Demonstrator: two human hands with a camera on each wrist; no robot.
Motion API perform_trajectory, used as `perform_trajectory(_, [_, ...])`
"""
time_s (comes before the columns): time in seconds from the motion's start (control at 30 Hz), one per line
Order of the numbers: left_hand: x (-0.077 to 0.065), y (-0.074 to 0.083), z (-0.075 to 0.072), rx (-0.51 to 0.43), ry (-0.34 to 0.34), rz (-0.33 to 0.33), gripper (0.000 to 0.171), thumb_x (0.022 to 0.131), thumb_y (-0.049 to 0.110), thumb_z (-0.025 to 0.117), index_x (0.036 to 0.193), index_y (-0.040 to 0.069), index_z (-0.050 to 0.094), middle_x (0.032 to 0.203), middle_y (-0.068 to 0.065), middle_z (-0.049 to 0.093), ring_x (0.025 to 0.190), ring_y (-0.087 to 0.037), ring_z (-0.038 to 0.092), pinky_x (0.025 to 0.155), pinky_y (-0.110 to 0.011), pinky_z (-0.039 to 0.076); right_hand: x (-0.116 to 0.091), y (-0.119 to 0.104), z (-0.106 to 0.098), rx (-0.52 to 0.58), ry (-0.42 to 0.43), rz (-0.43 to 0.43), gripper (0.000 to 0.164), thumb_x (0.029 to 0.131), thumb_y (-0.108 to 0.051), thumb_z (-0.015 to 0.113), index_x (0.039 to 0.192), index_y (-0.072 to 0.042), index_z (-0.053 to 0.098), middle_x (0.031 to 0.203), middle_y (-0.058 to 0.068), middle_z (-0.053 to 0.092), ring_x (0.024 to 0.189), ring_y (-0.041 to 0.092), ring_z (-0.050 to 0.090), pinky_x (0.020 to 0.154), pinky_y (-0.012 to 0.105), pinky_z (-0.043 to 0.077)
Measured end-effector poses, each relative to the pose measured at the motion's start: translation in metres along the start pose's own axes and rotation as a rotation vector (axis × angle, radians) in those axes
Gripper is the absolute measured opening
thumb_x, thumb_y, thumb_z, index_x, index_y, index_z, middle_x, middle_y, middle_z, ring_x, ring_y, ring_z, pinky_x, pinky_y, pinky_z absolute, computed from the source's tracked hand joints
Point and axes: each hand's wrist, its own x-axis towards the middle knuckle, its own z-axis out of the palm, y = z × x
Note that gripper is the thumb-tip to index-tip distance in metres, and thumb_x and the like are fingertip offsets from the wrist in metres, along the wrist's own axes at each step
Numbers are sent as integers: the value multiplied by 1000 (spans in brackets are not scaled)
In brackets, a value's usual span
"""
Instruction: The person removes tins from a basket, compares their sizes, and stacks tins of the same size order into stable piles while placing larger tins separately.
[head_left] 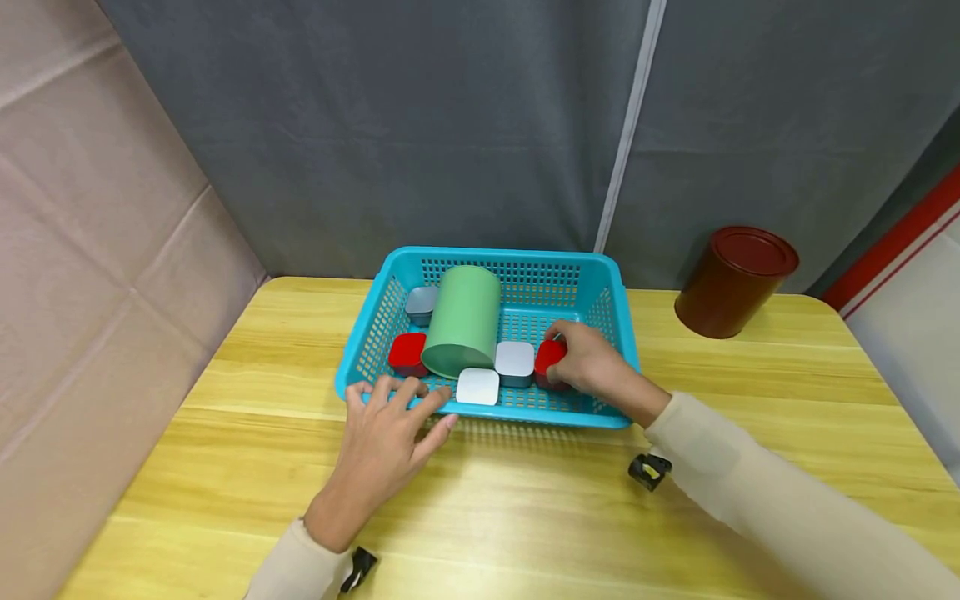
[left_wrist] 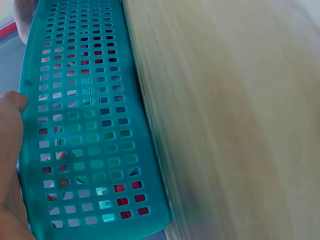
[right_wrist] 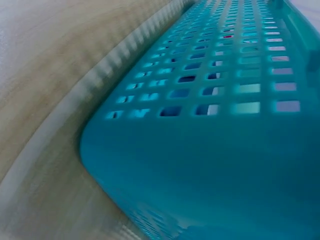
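A blue plastic basket [head_left: 600, 265] with slotted walls stands on the table. My right hand [head_left: 592, 360] reaches inside it over the right side and pinches a small red rounded-square box [head_left: 550, 360]. My left hand [head_left: 386, 442] holds the basket's near rim, its fingers bent over the edge and the thumb in front. Inside, a light green cylinder [head_left: 467, 317] lies on its side. Around it are another red box [head_left: 407, 353], a grey box [head_left: 422, 302] and white-topped boxes [head_left: 515, 358]. In the right wrist view, the basket wall [right_wrist: 200, 160] hides the hand.
A dark red-brown lidded canister [head_left: 735, 283] stands on the wooden table [head_left: 510, 517], right of the basket. Grey curtain [head_left: 420, 133] hangs behind the table's far edge. A pale padded wall [head_left: 97, 225] runs along the left.
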Motion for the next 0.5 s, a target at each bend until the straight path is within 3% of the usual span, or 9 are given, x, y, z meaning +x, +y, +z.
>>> perform_trajectory(0.23, [0, 1, 0, 0, 8, 0, 63, 110, 62, 26, 113, 26, 77, 95, -3, 67, 90, -33, 59, 79, -60, 37, -9, -3, -11, 20, 24, -57, 54, 84, -2, 74, 136, 5, 58, 132, 28, 62, 116, 41, 58, 87, 46, 61])
perform_trajectory(0.5, [0, 1, -1, 2, 5, -2, 66, 111, 62, 23, 113, 25, 78, 96, -4, 68, 91, -33, 59, 79, -60, 37, -24, -4, -23, 98, 31, -71, 62, 83, -7, 77, 141, -1, 57, 137, 23, 59, 121, 41, 54, 85, 43, 62])
